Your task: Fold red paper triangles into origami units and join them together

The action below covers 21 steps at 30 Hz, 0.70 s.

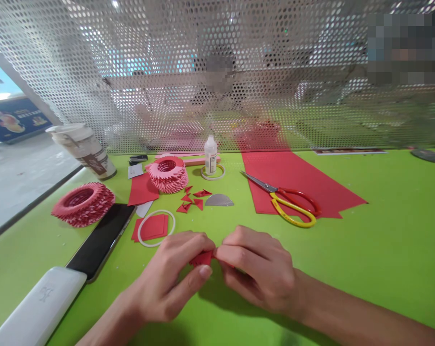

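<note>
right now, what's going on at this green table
A person's left hand and right hand meet over the green table, both holding small red paper. Farther out, small folded red pieces lie between the hands and a white bottle. Two layered ring shapes stand to the left; scissors lie partly on a red sheet at the right.

The held paper (203, 258) is red, the tabletop (383, 250) green, the phone screen (102, 239) black.
</note>
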Each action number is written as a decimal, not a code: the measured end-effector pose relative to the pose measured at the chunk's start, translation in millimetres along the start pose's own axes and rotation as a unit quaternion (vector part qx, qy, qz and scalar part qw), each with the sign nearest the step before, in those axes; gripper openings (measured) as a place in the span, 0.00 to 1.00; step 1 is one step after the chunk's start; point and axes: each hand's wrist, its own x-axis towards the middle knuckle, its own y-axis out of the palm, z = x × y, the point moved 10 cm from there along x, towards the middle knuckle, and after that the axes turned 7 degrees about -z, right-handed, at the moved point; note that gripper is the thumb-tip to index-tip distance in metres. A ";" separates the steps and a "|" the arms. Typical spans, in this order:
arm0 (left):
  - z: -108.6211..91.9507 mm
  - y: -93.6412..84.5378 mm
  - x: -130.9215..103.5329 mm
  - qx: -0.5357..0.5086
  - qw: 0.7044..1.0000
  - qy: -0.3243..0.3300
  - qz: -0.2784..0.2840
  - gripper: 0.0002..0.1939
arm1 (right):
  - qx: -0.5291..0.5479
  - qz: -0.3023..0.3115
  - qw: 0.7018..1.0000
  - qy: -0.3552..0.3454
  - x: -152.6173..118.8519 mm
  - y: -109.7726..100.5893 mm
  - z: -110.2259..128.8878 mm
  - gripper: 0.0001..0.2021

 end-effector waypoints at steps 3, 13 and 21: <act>0.5 1.6 0.0 0.023 1.000 0.001 0.009 0.07 | -0.008 0.010 1.000 0.001 0.2 1.8 -0.6 0.07; 7.3 1.7 0.9 -0.023 0.999 -0.046 0.015 0.12 | -0.003 0.007 1.000 -0.015 -3.3 0.8 0.7 0.06; 7.2 0.0 -1.5 -0.020 0.998 -0.050 0.013 0.19 | 0.001 -0.001 1.000 -0.014 -3.8 0.5 -0.6 0.06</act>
